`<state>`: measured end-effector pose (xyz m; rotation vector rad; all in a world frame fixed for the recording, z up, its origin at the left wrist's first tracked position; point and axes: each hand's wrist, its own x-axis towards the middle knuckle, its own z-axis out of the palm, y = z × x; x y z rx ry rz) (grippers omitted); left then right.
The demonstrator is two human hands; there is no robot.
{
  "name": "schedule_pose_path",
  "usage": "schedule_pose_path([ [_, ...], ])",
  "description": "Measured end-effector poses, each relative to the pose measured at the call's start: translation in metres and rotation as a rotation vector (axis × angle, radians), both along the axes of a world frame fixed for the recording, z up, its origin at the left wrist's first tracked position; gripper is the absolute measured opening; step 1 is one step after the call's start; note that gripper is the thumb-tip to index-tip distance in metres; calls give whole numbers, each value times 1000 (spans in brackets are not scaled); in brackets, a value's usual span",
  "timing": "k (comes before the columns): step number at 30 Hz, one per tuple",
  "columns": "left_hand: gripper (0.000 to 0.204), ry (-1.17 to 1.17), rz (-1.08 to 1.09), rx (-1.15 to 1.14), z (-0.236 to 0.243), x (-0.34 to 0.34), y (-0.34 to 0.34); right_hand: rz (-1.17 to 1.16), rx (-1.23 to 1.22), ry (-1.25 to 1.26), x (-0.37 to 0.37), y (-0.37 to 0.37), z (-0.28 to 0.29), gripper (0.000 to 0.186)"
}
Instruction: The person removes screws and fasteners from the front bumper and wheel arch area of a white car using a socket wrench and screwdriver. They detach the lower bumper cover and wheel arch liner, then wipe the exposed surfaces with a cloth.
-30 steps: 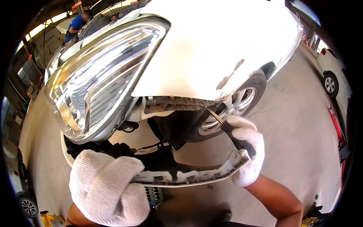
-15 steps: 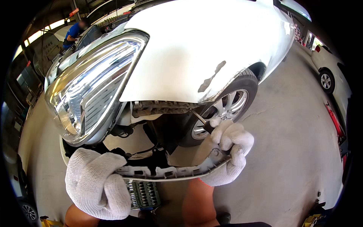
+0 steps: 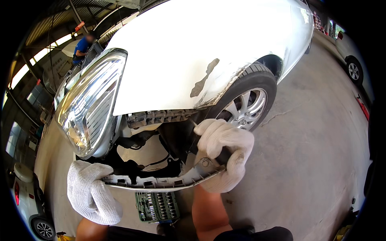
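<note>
Two grips on the bumper edge [image 3: 164, 184], crosswise below the fender bracket [image 3: 159, 117]. Held leftward by left hand [image 3: 92, 193], rightward by right hand [image 3: 224, 138], nearer the bracket, apparently also around a half-hidden tool [image 3: 224, 156].

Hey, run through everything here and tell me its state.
Left hand: gloved, closed on the bumper edge
Right hand: gloved, closed around a dark-handled tool
Bumper edge: apart from the fender
Fender: scraped, paint patch missing
Headlight: mounted; lit or not, unclear
Front wheel: mounted
Green socket case: open, sockets inside
</note>
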<state>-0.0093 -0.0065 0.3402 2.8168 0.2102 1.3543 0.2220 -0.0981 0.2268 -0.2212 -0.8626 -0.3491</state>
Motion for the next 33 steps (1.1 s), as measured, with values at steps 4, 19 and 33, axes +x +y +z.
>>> schedule_pose_path([
  [4,38,22,42,14,-1,-13,4,-8,168,433,-36,8,7,41],
  [19,25,28,-25,21,3,-7,8,103,140,268,-29,4,10,22],
  [33,38,42,5,-10,3,-6,2,220,-199,-317,30,-25,2,41],
])
